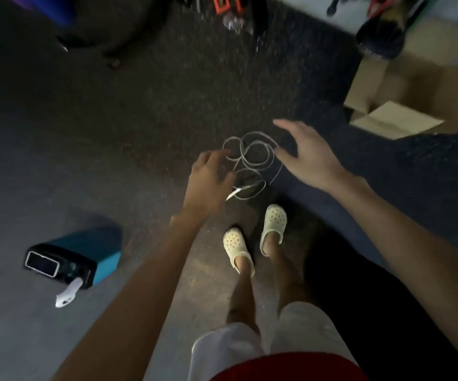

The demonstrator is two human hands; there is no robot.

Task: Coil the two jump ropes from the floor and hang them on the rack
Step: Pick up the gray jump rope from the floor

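Pale jump rope (250, 166), tangled loops on carpet: left hand (211, 180) and right hand (305, 152) flank it, fingers spread, empty, likely poised to gather.

**Hands over a tangled rope**

A thin grey jump rope (250, 166) lies in loose loops on the dark speckled floor (140, 119). The left hand (208, 180) and right hand (305, 155) hover open either side, above cream clogs (273, 226).

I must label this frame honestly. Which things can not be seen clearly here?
Head view only:
- Rope tangle: one rope or two, unclear; loops overlap, blurred.
- Left hand: covers the tangle's left edge; contact unclear.
- Right hand: fingers spread; height above the rope unclear.
- Rack: not identifiable; top clutter dark, cut off.
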